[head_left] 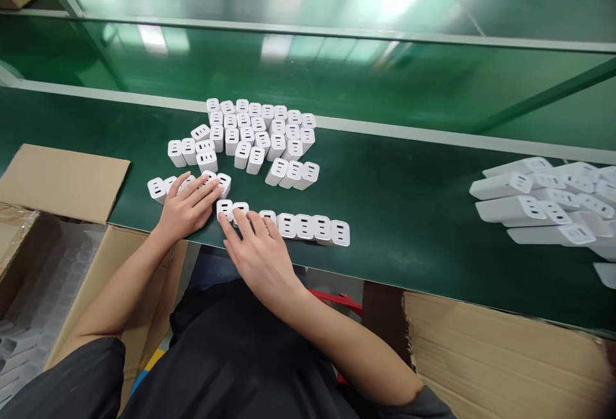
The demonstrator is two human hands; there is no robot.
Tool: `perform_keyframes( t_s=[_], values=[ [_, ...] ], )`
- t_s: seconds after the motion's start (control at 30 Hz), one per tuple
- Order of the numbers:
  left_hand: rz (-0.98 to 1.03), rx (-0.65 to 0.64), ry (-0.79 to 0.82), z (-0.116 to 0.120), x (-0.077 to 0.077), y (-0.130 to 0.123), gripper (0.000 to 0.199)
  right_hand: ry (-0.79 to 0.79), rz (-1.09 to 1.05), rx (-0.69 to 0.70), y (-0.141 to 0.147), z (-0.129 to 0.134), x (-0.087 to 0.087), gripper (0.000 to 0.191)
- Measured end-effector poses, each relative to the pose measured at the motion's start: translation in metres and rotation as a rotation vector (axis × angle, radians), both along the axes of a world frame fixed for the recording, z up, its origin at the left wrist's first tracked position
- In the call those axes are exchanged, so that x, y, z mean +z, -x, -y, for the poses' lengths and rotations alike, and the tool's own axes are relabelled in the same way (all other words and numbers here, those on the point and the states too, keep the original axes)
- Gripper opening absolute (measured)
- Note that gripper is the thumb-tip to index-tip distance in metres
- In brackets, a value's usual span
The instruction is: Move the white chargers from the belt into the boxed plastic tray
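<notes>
My left hand (190, 206) lies over a short row of white multi-port USB chargers (156, 188), fingers stretched across their tops. My right hand (262, 258) reaches over the front row of chargers (304, 226), fingers spread and touching the left part of that row. Both hands are open, palms down; the chargers under the fingers are partly hidden. Behind them a larger group of upright chargers (244, 133) stands in uneven rows, slotted ends up. Three more chargers (292, 174) stand side by side at that group's front right.
On the green bench (399, 213), more white chargers (543, 201) cluster at the right, blurred. A cardboard flap (62, 181) rests at the left edge, above a box with clear plastic trays (43, 297). Another cardboard box (500, 355) is at front right. A raised ledge (308, 11) runs behind.
</notes>
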State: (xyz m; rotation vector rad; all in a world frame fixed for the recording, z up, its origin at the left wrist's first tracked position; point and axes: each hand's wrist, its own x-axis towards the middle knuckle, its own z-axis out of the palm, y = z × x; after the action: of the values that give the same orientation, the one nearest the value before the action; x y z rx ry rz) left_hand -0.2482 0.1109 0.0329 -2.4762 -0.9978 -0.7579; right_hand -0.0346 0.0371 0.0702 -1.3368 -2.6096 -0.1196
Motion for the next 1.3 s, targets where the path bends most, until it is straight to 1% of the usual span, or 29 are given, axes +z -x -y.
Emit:
perform_keyframes(
  t_s=[0.13, 0.27, 0.43, 0.5, 0.57, 0.63, 0.73, 0.8, 0.83, 0.9, 0.97, 1.03, 1.1, 1.2, 1.3],
  values=[
    [0.003, 0.029, 0.020, 0.014, -0.001, -0.011, 0.050, -0.026, -0.017, -0.069, -0.015, 0.007, -0.003, 0.040],
    [0.051, 0.079, 0.017, 0.033, -0.002, -0.021, 0.041, -0.044, -0.030, -0.106, -0.023, 0.009, -0.006, 0.039],
    [0.155, 0.101, 0.065, 0.058, -0.010, -0.030, 0.045, -0.079, -0.056, -0.093, -0.023, 0.009, -0.010, 0.039],
    [0.184, 0.086, 0.099, 0.063, -0.011, -0.029, 0.048, -0.073, -0.065, -0.084, -0.023, 0.008, -0.009, 0.039],
    [0.234, 0.101, 0.104, 0.064, -0.009, -0.024, 0.050, -0.064, -0.075, -0.074, -0.025, 0.006, -0.007, 0.040],
    [0.298, 0.199, 0.041, 0.060, -0.005, -0.015, 0.048, -0.070, -0.089, -0.064, -0.026, 0.004, -0.004, 0.040],
    [0.321, 0.433, -0.062, 0.047, -0.001, -0.002, 0.041, -0.078, -0.116, -0.047, -0.024, 0.001, 0.001, 0.039],
    [0.265, 0.528, -0.053, 0.039, -0.001, 0.004, 0.038, -0.069, -0.131, -0.031, -0.019, -0.002, 0.003, 0.038],
    [0.232, 0.543, -0.037, 0.036, -0.002, 0.007, 0.037, -0.065, -0.139, -0.017, -0.016, -0.004, 0.003, 0.037],
    [0.179, 0.526, -0.018, 0.033, -0.005, 0.012, 0.037, -0.059, -0.156, 0.023, -0.008, -0.010, 0.005, 0.036],
    [0.153, 0.470, -0.015, 0.034, -0.007, 0.017, 0.036, -0.035, -0.156, 0.080, 0.003, -0.020, 0.008, 0.036],
    [0.148, 0.406, -0.001, 0.038, -0.006, 0.021, 0.037, 0.025, -0.126, 0.131, 0.016, -0.032, 0.013, 0.037],
    [0.180, 0.377, 0.008, 0.041, -0.004, 0.025, 0.042, 0.114, -0.068, 0.153, 0.031, -0.045, 0.020, 0.039],
    [0.296, 0.426, 0.000, 0.043, -0.004, 0.032, 0.048, 0.233, 0.020, 0.139, 0.050, -0.060, 0.030, 0.038],
    [0.354, 0.439, 0.074, 0.042, -0.007, 0.037, 0.040, 0.276, 0.058, 0.142, 0.061, -0.068, 0.036, 0.036]
  ],
)
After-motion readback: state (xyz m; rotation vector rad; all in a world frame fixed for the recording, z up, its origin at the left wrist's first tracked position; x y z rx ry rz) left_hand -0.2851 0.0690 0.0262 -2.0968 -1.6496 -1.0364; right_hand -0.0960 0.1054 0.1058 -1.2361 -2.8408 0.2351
